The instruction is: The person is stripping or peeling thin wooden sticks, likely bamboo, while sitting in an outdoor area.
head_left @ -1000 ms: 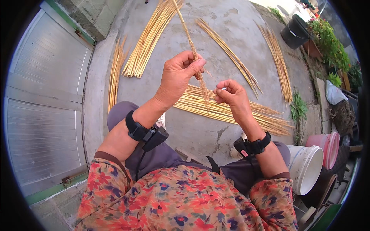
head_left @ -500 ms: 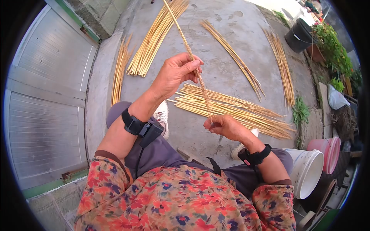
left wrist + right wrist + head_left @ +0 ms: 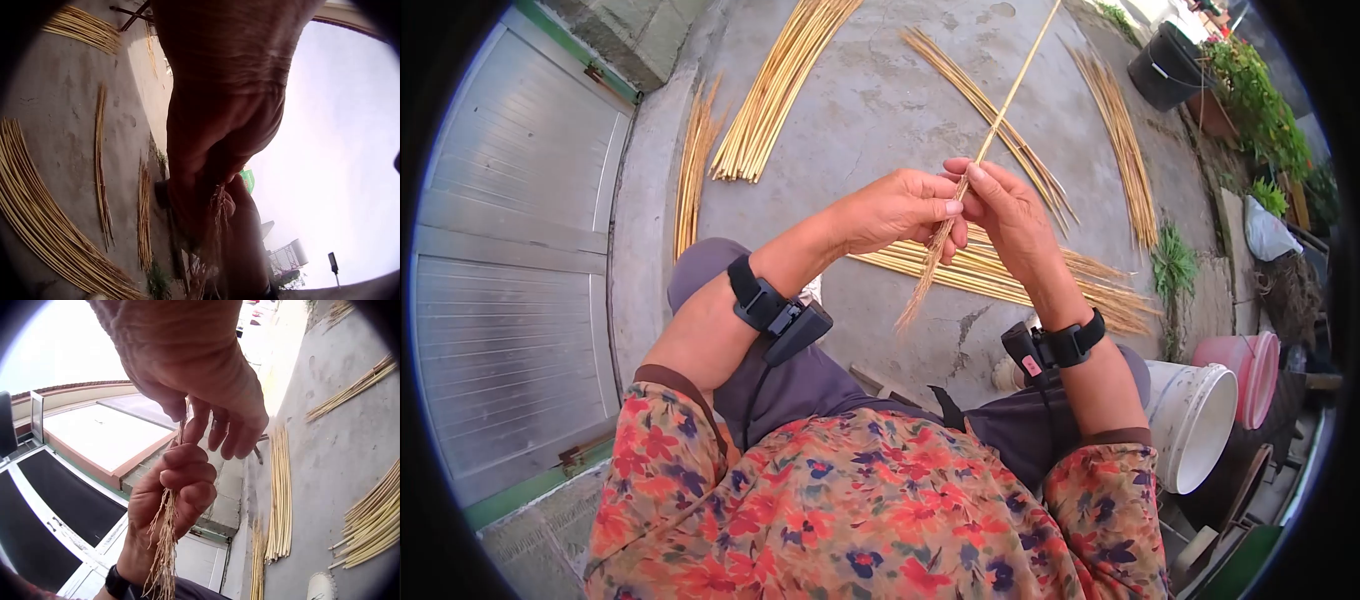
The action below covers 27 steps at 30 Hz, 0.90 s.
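Both hands hold one long dry straw-coloured stalk (image 3: 1012,98) with a wispy brushy head (image 3: 918,290). My left hand (image 3: 895,210) pinches it where the head begins, fingers curled round it in the right wrist view. Just above, thumb and fingers of my right hand (image 3: 1012,215) pinch the stalk, and the two hands meet. The bare shaft runs up and away to the right, while the frayed head (image 3: 164,550) hangs below the left hand. A ring (image 3: 215,424) shows on a right-hand finger.
Several bundles of stalks lie on the concrete: a thick one (image 3: 775,90), thinner ones (image 3: 995,115) and a spread pile (image 3: 960,276) below the hands. White (image 3: 1195,425) and pink buckets (image 3: 1250,375) stand at right, a black bucket (image 3: 1168,72) farther back. A metal door (image 3: 515,260) is at left.
The right hand first went down to the brushy tip, then rose to pinch the stalk beside the left hand. The stalk's far end has swung from upper left to upper right.
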{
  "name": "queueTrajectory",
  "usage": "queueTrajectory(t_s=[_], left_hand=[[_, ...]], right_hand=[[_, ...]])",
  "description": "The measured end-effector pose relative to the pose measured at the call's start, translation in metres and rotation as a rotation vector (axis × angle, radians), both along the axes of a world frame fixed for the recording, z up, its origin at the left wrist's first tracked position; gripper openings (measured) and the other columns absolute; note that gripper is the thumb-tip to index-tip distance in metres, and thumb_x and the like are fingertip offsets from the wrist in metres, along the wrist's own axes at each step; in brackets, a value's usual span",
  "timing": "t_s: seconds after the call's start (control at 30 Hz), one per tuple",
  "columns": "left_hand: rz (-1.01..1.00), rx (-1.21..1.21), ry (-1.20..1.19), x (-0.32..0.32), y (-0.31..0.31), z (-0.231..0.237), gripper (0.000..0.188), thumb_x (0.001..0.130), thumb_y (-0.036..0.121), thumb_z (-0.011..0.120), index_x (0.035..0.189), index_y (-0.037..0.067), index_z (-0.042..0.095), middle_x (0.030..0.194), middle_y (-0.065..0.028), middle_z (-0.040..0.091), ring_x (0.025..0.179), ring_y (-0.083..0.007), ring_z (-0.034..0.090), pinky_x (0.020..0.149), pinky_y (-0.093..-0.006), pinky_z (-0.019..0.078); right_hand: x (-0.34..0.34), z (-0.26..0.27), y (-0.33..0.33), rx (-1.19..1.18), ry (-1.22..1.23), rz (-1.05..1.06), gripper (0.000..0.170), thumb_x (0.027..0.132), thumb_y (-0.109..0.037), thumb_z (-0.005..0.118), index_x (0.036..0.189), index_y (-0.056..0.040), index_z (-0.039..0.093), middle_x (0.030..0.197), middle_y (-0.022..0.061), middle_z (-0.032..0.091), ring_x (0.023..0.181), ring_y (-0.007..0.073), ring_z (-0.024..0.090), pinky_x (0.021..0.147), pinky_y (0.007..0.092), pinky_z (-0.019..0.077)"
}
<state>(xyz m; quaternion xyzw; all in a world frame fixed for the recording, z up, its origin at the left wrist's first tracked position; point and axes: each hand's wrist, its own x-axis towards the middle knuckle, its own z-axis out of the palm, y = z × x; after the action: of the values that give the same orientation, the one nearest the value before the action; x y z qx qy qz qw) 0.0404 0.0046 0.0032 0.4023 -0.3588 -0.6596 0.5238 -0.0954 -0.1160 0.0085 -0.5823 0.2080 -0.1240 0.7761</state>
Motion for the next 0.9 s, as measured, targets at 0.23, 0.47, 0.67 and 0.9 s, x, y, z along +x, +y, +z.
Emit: queueTrajectory(t_s=[0.23,0.47,0.67,0.9], left_hand=[[0.125,0.052,-0.184,-0.003,-0.002,0.005,0.027,0.091,0.017,0.049,0.107,-0.004,0.054,0.098,-0.0125,0.060,0.089,-0.0191,0.062,0.073,-0.0291,0.0516],[0.148,0.045,-0.195,-0.009,0.006,0.007,0.020,0.087,0.010,0.054,0.102,-0.004,0.055,0.091,-0.0101,0.062,0.082,-0.0152,0.061,0.072,-0.0265,0.0516],[0.282,-0.162,-0.458,-0.017,0.005,0.010,0.015,0.086,0.010,0.057,0.095,-0.001,0.058,0.085,-0.0035,0.060,0.080,-0.0080,0.056,0.071,-0.0216,0.0463],[0.329,-0.181,-0.530,-0.024,0.001,0.006,0.012,0.085,0.007,0.057,0.092,-0.002,0.059,0.083,-0.0021,0.059,0.079,-0.0071,0.055,0.071,-0.0213,0.0450]], right_hand=[[-0.012,-0.001,-0.030,0.110,-0.158,-0.170,0.024,0.092,-0.021,0.049,0.099,0.0006,0.058,0.087,0.0081,0.061,0.064,0.0083,0.051,0.055,0.0209,0.0423],[-0.030,-0.004,-0.037,0.333,-0.223,-0.238,0.023,0.093,-0.017,0.046,0.103,0.0030,0.053,0.084,0.0090,0.059,0.063,0.0114,0.054,0.055,0.0243,0.0454],[-0.031,-0.006,-0.037,0.321,-0.233,-0.244,0.022,0.093,-0.017,0.047,0.102,0.0017,0.053,0.084,0.0085,0.059,0.063,0.0118,0.055,0.055,0.0242,0.0472],[-0.027,-0.009,-0.028,0.210,-0.238,-0.219,0.021,0.093,-0.018,0.047,0.099,0.0009,0.054,0.084,0.0091,0.060,0.061,0.0113,0.057,0.055,0.0232,0.0501]])
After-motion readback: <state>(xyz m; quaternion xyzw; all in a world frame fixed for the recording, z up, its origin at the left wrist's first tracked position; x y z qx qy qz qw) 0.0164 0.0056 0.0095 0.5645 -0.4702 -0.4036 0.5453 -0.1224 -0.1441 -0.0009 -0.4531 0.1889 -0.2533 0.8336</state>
